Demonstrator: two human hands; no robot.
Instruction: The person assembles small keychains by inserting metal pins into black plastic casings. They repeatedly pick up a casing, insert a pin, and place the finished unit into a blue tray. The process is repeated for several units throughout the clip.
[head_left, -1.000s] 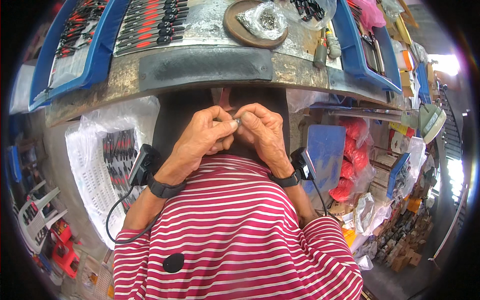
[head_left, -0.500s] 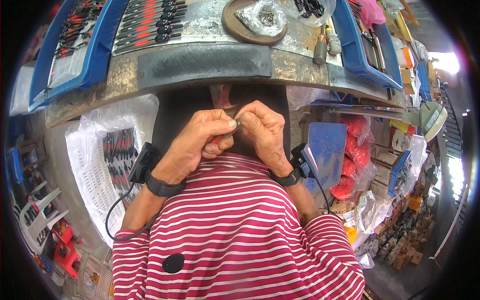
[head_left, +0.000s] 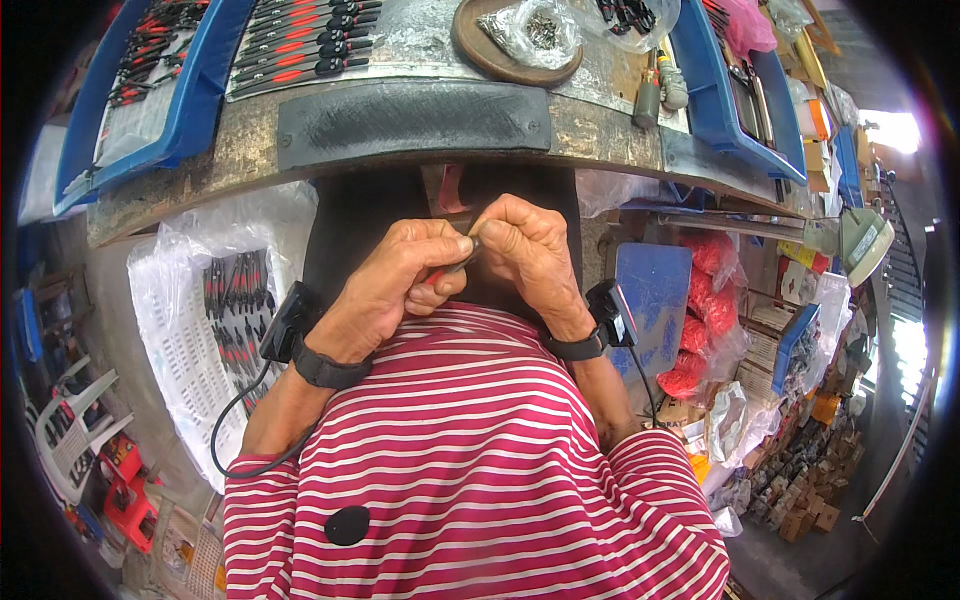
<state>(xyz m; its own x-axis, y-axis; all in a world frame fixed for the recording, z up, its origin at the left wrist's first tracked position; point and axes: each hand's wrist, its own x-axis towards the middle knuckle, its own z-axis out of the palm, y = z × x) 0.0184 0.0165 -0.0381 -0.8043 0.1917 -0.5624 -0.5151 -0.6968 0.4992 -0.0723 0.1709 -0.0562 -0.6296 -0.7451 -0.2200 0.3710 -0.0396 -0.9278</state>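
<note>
In front of my striped shirt, both hands are raised close together below the table edge. My left hand (head_left: 405,270) is closed round a slim red-and-black handled piece (head_left: 447,271), its thumb and forefinger pinching near the dark end. The right hand (head_left: 528,250) is closed too, thumb and bent forefinger pressed at that same end. Fingers cover most of the piece, so its exact kind and tip are hidden. Similar red-and-black pieces (head_left: 300,50) lie in a row on the table beyond.
The worktable (head_left: 590,130) has a black pad (head_left: 415,125) along its front edge. Blue trays (head_left: 195,120) flank it. A round wooden dish (head_left: 480,50) carries a bag of small metal parts (head_left: 540,32). A white crate (head_left: 165,310) of similar pieces stands lower left.
Both hands keep their pinch at the piece's end. My right fingers have shifted slightly up and cover more of the dark end. The view has moved a little.
</note>
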